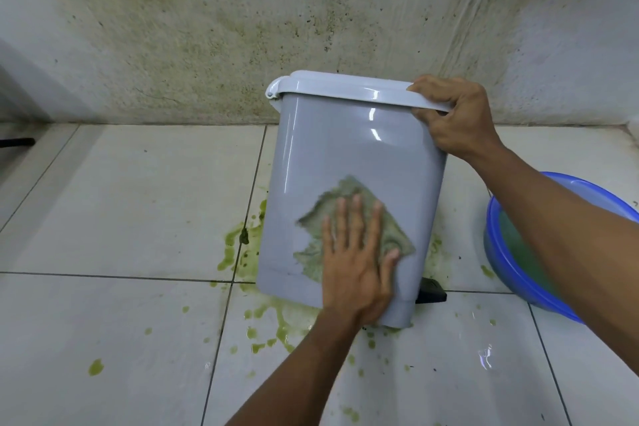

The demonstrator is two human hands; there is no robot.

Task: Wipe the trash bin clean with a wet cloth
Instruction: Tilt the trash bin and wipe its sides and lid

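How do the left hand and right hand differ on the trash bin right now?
The left hand lies flat, fingers straight, pressing the cloth on the trash bin; the right hand curls round the lid rim. Left hand sits low, right hand at the top. Both touch the tilted bin.

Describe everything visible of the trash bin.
The trash bin is glossy grey plastic, with a paler lid shut and a black pedal at the base. It stands tilted on the tiled floor. The right hand grips the lid's edge; the left hand presses a greenish cloth flat against its side.
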